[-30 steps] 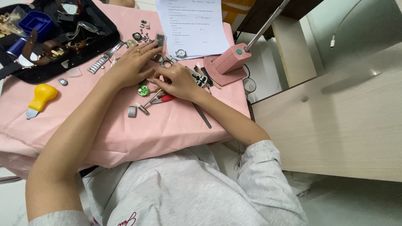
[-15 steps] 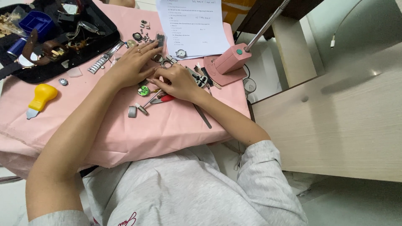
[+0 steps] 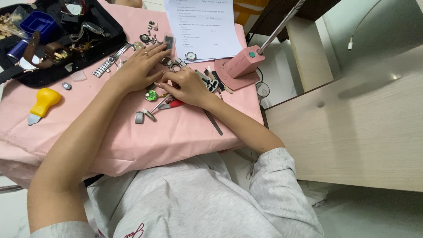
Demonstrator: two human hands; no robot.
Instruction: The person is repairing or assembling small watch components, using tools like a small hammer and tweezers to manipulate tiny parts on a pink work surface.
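Note:
My left hand (image 3: 139, 68) lies palm down on the pink cloth (image 3: 176, 132), fingers spread, with a ring on one finger. My right hand (image 3: 187, 86) is curled beside it, fingertips meeting the left hand's; whatever they pinch is hidden. Just below the hands lie a small green round part (image 3: 151, 95), a red-handled tool (image 3: 169, 105) and a small grey metal block (image 3: 139, 117). Small round watch parts and rings (image 3: 176, 66) lie just beyond the fingers.
A black tray (image 3: 48, 75) of watch straps and a blue box sits at the far left. A yellow-handled tool (image 3: 42, 102), a metal watch band (image 3: 110, 65), a printed paper sheet (image 3: 202, 26), a pink lamp base (image 3: 240, 66) and dark tweezers (image 3: 213, 122) surround the hands.

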